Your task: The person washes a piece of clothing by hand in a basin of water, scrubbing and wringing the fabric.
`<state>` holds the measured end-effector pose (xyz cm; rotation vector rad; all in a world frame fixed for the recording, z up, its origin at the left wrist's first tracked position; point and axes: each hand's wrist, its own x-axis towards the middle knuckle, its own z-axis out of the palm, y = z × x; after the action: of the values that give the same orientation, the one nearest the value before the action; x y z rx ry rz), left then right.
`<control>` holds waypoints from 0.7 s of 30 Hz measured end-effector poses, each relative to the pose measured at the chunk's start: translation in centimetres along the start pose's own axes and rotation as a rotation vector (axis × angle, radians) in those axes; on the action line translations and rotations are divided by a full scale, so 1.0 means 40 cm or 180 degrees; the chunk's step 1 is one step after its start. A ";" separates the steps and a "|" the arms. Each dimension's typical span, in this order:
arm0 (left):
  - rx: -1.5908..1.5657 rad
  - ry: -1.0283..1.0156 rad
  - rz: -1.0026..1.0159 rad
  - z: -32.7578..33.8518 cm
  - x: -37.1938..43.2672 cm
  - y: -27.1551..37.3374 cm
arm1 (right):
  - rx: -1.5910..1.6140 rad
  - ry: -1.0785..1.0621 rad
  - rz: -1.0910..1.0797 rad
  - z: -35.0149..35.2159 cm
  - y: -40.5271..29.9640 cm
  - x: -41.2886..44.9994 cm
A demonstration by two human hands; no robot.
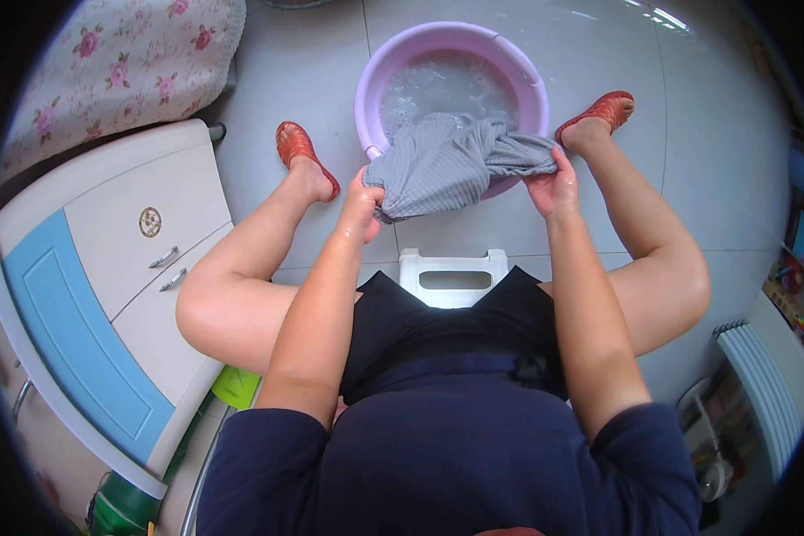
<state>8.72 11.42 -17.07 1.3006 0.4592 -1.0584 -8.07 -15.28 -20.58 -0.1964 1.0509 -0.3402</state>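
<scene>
A grey ribbed cloth, apparently wet, is stretched between my two hands over the near rim of a round purple plastic basin. My left hand grips the cloth's left end, just outside the rim. At the right, my right hand has its fingers closed on a bunched end of it. The cloth's far part hangs down to cloudy, sudsy water in the basin. Drops and a little foam cling to both wrists.
A white plastic stool is under me, between my legs. My feet, in red sandals, flank the basin on grey floor tiles. A white and blue cabinet stands left, near a floral cloth. A white radiator is at lower right.
</scene>
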 end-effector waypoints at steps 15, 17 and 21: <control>0.0932 -0.0179 -0.0624 -0.086 0.055 -0.054 | -0.1498 0.0036 0.0581 -0.125 -0.012 0.062; 0.0329 -0.0253 -0.0472 -0.022 0.019 -0.018 | -0.0881 -0.0225 0.0394 -0.064 -0.009 0.034; -0.1412 -0.0488 -0.1197 -0.027 0.022 0.004 | -0.0145 -0.0128 0.0293 0.005 -0.008 -0.015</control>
<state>9.58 12.08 -17.98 0.7488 0.7919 -1.2681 -8.24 -15.35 -19.90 -0.1943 1.0251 -0.2285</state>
